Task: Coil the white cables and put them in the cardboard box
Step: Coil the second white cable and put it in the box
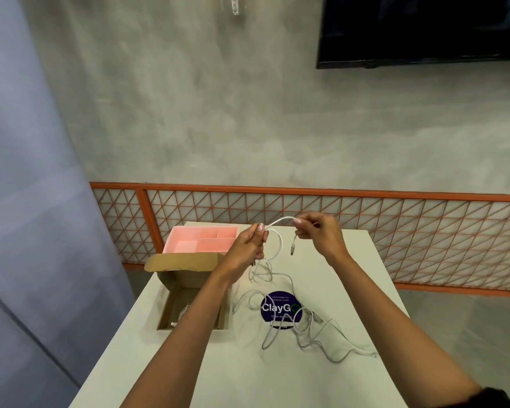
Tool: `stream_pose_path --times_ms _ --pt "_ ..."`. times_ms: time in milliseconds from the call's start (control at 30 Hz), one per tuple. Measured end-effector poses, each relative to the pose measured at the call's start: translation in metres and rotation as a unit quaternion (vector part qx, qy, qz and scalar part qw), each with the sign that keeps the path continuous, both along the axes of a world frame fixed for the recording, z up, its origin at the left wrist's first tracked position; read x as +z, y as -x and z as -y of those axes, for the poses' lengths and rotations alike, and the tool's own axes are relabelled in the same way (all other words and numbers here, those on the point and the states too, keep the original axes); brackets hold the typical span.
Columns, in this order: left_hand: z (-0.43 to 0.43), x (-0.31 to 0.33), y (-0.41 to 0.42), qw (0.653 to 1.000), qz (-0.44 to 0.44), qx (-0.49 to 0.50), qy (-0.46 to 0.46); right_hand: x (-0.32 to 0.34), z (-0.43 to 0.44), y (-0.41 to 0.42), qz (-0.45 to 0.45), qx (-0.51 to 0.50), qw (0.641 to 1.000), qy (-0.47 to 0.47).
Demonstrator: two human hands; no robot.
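Both hands are raised above the middle of the surface (189,363), the left hand (248,245) closed around a white cable (280,245) gathered into a loop, the right hand (321,234) pinching the same cable between thumb and fingertips, its plug end hanging below. More loose cables (306,328) lie tangled across a round blue sticker (278,309) toward the right edge. The open cardboard box (171,304) sits at the left edge with a pink tray (200,240) behind it at the far left corner.

Matt brown cardboard box (171,293), glossy pink plastic tray (186,245), smooth white table (351,260).
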State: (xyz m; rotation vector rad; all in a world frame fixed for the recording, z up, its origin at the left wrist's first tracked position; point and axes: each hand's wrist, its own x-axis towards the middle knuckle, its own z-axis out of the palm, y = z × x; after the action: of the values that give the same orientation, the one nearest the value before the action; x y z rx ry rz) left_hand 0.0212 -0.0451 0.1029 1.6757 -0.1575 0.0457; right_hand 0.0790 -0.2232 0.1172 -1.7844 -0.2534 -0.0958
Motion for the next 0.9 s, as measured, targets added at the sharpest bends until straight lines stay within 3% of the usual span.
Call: stream_pose_path --times_ms 233,300,433,600,733,900 --pt "0.001 0.003 -0.001 0.999 -0.001 -0.04 -0.012 0.011 -0.012 0.002 -0.091 0.099 0.979 -0.155" --pt "-0.001 0.003 -0.002 0.999 0.003 -0.031 -0.02 0.012 -0.015 0.006 -0.139 0.111 0.975 -0.134" --pt "-0.004 -0.003 -0.005 0.999 0.008 0.008 -0.046 0.009 -0.019 0.013 -0.206 0.142 0.968 -0.005" --pt "-0.003 -0.004 -0.005 0.995 0.025 0.037 -0.094 0.008 -0.023 0.015 -0.269 0.192 0.944 0.013" --pt "-0.001 -0.003 -0.005 0.997 0.008 0.026 -0.072 0.013 -0.018 0.019 -0.21 0.258 0.939 0.092" --pt "0.0 -0.008 -0.005 0.997 -0.007 0.043 -0.062 0.022 -0.024 0.017 -0.049 0.116 0.954 0.273"
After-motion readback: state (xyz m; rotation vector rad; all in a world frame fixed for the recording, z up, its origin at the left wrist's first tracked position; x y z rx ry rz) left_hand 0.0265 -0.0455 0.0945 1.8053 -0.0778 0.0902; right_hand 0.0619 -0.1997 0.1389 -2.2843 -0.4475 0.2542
